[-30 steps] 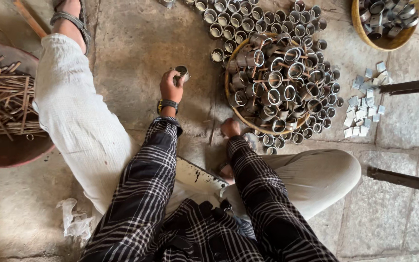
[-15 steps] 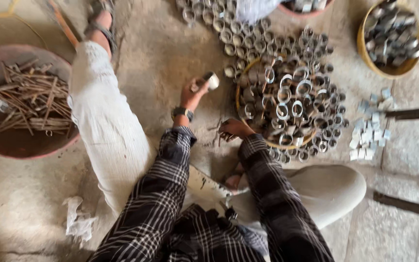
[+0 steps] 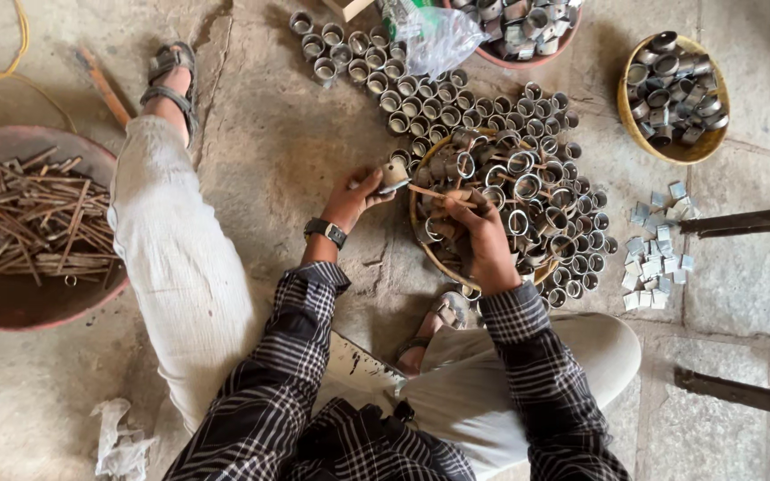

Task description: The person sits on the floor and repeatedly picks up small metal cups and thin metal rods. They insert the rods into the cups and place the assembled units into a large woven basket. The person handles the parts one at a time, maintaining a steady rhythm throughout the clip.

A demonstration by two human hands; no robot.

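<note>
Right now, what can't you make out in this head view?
- Left hand fingers cover most of the small metal ring.
- Right hand hides the basket contents beneath it.
- Top bowl is cut off by the frame edge and partly veiled by a plastic bag.

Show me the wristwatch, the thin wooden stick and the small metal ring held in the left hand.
dark wristwatch [image 3: 326, 232], head view, on the strap across the wrist.
thin wooden stick [image 3: 438, 193], head view, on its shaft left of the fingers.
small metal ring [image 3: 393, 175], head view, on its side wall.
</note>
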